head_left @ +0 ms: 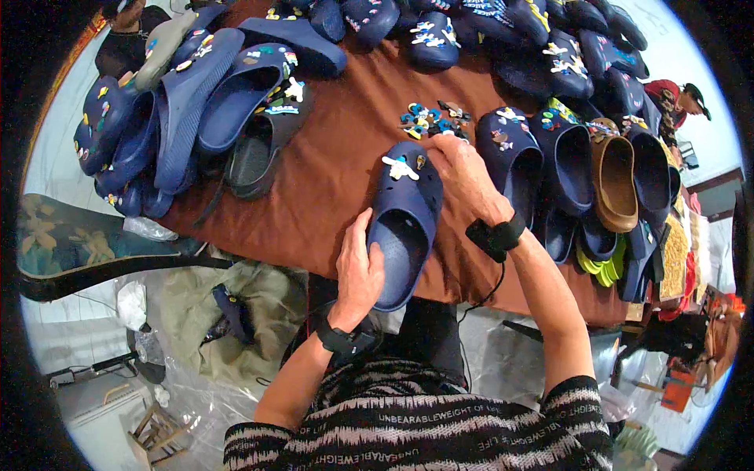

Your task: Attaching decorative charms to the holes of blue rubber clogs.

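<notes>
I see a dark blue clog (406,222) lying in the middle of the brown table (330,169), toe pointing to 12 o'clock, with a white charm (400,167) stuck on its top. My left hand (360,271) grips the clog's heel side at about 8 o'clock, and my right hand (465,174) presses fingers on the toe at about 1 o'clock, right by a small pile of charms (432,119) just past it at 12 o'clock. More blue clogs (200,102) sit in a heap at 10 o'clock, and a brown clog (615,177) stands in a row at 3 o'clock.
</notes>
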`<state>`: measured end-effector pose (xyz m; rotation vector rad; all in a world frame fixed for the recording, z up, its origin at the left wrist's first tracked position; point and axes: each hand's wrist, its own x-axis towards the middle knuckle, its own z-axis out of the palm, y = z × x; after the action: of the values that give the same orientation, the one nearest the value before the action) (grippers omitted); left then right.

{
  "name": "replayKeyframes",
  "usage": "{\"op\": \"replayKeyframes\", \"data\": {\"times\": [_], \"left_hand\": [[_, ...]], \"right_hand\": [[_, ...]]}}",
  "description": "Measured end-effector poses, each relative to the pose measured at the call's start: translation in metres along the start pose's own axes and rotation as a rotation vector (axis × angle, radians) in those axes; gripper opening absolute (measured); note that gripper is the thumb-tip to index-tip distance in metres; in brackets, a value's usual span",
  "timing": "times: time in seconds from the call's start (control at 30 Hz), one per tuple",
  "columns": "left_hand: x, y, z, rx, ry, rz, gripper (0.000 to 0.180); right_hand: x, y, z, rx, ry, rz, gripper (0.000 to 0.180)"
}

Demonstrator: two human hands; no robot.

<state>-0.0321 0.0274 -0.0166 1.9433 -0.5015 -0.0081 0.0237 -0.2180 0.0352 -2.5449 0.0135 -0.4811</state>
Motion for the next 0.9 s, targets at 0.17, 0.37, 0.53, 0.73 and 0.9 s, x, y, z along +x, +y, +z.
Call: {"op": "replayKeyframes", "data": {"times": [0.17,0.37,0.53,0.73,0.9], "left_hand": [[0.001,0.001,0.001,0.018,0.032,0.045,0.052],[0.002,0.004,0.002,0.024,0.007,0.014,0.054],[0.001,0.007,0.000,0.009,-0.007,-0.019,0.054],[0.001,0.007,0.001,0.000,-0.010,-0.016,0.054],[0.001,0.005,-0.003,0.053,-0.041,0.003,0.058]], "right_hand": [[-0.009,-0.019,0.007,-0.007,-0.032,-0.236,0.032],[-0.009,-0.025,0.019,-0.125,-0.059,-0.071,0.033],[-0.010,-0.031,0.026,-0.172,-0.033,-0.057,0.033],[-0.011,-0.001,0.026,0.068,0.026,-0.192,0.029],[-0.004,0.053,0.006,0.066,0.161,0.324,0.020]]}}
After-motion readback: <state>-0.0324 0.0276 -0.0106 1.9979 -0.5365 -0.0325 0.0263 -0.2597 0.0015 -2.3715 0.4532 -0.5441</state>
